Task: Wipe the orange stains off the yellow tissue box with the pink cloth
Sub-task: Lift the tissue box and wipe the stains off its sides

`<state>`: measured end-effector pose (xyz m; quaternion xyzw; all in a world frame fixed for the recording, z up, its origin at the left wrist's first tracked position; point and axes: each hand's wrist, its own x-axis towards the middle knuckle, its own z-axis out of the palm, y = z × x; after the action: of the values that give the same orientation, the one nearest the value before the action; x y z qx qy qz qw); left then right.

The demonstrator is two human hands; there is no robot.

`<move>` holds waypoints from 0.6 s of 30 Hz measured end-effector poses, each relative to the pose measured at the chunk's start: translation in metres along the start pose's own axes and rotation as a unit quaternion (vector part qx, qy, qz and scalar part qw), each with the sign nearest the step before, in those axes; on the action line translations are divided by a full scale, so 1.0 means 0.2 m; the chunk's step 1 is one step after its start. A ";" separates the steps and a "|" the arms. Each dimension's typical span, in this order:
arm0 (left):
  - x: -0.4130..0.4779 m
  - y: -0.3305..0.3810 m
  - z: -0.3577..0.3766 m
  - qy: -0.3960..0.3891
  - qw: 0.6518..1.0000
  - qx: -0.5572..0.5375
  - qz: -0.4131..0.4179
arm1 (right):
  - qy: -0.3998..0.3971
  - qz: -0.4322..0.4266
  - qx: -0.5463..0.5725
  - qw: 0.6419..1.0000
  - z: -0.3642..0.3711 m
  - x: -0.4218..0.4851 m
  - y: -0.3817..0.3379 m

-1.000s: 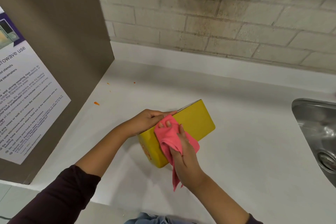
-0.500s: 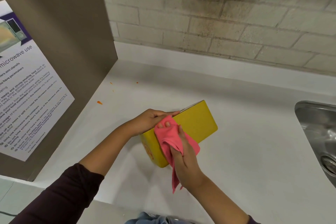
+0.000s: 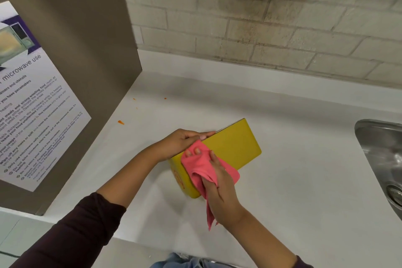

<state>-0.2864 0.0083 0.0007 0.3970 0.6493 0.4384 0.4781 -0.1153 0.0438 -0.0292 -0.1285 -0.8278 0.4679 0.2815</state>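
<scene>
The yellow tissue box (image 3: 236,144) stands tilted on the white counter (image 3: 304,180), one long face turned up toward me. My left hand (image 3: 181,141) grips its upper left edge. My right hand (image 3: 221,193) presses the pink cloth (image 3: 201,168) against the near left part of that face, fingers wrapped in the fabric; a tail of cloth hangs below my wrist. Orange marks (image 3: 180,178) show on the box's near end face, left of the cloth.
A grey-brown cabinet side with a microwave-use poster (image 3: 32,115) stands at the left. Small orange specks (image 3: 120,122) lie on the counter near it. A steel sink (image 3: 382,159) is at the right edge. A brick wall runs behind.
Both hands, the cloth and the box keep the same pose; only my head view shifted slightly.
</scene>
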 end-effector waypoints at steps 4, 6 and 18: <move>-0.01 0.00 0.00 -0.008 1.000 0.006 0.001 | -0.048 -0.007 0.005 0.999 -0.05 -0.04 0.02; -0.01 0.01 0.00 -0.001 1.000 0.013 -0.003 | -0.078 0.006 0.006 0.997 -0.09 -0.05 0.03; -0.03 0.03 0.01 0.005 0.999 0.033 -0.017 | -0.140 -0.034 -0.010 0.990 -0.23 -0.13 0.06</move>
<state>-0.2825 0.0052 0.0080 0.3991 0.6727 0.4102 0.4690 -0.0690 0.0698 -0.0302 -0.0364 -0.8677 0.4629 0.1773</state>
